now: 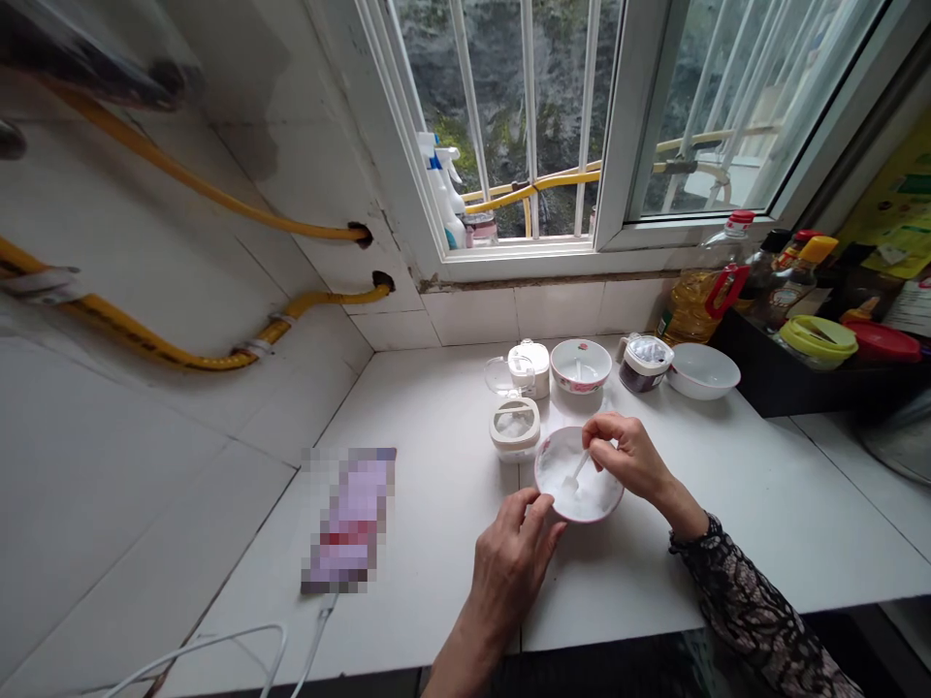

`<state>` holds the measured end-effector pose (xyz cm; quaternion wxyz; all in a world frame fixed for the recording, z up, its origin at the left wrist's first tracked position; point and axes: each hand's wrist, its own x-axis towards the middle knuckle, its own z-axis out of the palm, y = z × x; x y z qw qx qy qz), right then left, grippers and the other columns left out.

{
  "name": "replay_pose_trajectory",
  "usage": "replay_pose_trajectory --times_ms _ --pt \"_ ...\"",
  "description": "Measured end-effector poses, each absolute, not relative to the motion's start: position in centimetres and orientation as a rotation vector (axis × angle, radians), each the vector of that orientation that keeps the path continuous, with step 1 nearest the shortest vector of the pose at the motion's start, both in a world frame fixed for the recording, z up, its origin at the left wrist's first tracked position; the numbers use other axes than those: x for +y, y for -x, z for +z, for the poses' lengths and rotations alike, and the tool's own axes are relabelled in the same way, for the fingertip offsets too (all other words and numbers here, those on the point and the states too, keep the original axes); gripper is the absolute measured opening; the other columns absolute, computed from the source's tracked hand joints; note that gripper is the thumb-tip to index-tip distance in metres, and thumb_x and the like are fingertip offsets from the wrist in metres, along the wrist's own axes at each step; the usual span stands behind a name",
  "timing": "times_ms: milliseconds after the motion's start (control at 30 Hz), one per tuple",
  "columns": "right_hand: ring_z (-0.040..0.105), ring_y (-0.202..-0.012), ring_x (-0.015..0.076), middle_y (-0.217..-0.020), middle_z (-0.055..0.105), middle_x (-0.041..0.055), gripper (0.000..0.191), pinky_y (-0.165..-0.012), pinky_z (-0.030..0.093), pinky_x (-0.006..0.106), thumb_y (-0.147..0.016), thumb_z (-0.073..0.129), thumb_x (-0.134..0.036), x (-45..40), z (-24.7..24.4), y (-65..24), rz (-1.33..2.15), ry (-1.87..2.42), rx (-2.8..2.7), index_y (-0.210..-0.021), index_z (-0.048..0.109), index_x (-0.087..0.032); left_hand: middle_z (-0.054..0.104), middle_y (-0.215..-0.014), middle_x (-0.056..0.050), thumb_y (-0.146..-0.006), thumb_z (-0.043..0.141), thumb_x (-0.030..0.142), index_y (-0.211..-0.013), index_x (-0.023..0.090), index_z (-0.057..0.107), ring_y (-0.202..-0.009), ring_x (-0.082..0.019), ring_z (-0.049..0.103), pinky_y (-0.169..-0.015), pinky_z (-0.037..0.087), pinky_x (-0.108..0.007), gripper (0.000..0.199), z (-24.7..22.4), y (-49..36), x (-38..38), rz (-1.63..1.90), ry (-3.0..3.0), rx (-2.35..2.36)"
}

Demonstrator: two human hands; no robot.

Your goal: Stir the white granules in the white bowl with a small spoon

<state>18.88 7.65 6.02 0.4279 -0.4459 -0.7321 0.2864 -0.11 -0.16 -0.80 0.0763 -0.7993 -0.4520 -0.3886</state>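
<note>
While the left hand (509, 557) is resting against the near rim of the small bowl (557, 509), its fingers curled onto the edge so the bowl is not sliding on the smooth white counter (436, 504), the right hand (631, 454) is pinching a small white spoon (578, 472) between thumb and fingertips and dipping it into the white powder (586, 490) that is filling the bowl. The spoon is leaning down and to the left, its tip sitting in the powder, which suits scooping or stirring from the right side. The bowl is standing near the counter's front edge, right under both hands, where the person is reaching it comfortably.

Just behind it, a lidded white seasoning jar (515, 428) is sitting within easy reach, and farther back a second white container (530, 366), a flowered bowl (580, 364), a dark-filled jar (644, 362) and an empty white bowl (702, 370) are lining up below the window (509, 126). Oil and sauce bottles (702, 291) are crowding the right corner. A pixelated flat object (351, 519) is lying well apart to the left, with white cables (218, 645) trailing beside it.
</note>
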Motion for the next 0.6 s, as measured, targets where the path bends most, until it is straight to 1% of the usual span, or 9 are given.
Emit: replay_pose_trajectory --times_ms 133,267,433,600 --pt "0.047 -0.042 0.0107 -0.043 0.052 -0.0049 0.012 -0.048 0.037 0.024 -0.066 0.048 -0.019 8.1 6.1 -19.3 0.984 1.160 -1.564 -0.059 0.058 -0.019 0.065 -0.097 -0.008 -0.097 0.047 0.023 -0.110 0.018 0.055 -0.083 -0.017 0.067 -0.061 0.053 -0.021 0.016 -0.8 0.2 -0.2 -1.155 2.395 -1.362" --pt "0.046 -0.040 0.0108 -0.041 0.053 -0.0045 0.010 -0.046 0.037 0.024 -0.063 0.051 -0.022 8.7 6.0 -19.5 1.118 1.139 -1.414 -0.058 0.059 -0.019 0.065 -0.097 -0.008 -0.097 0.047 0.024 -0.111 0.019 0.055 -0.083 -0.017 0.067 -0.062 0.053 -0.021 0.017 -1.1 0.2 -0.2 -1.159 2.392 -1.366" --pt "0.048 -0.041 0.0121 -0.042 0.054 -0.0039 0.009 -0.050 0.040 0.026 -0.063 0.052 -0.023 8.9 5.8 -19.5 1.164 1.135 -1.354 -0.059 0.059 -0.019 0.064 -0.097 -0.008 -0.098 0.044 0.025 -0.112 0.019 0.055 -0.083 -0.017 0.066 -0.063 0.053 -0.022 0.018 -1.6 0.1 -0.1 -1.207 2.381 -1.373" --pt "0.055 -0.050 0.0143 -0.047 0.060 -0.0018 0.010 -0.062 0.048 0.030 -0.068 0.056 -0.025 9.3 5.5 -19.7 1.182 1.109 -1.277 -0.066 0.062 -0.018 0.064 -0.096 -0.008 -0.099 0.043 0.025 -0.111 0.019 0.054 -0.083 -0.017 0.066 -0.061 0.052 -0.022 0.018 -1.3 0.0 -0.1 -1.201 2.381 -1.369"
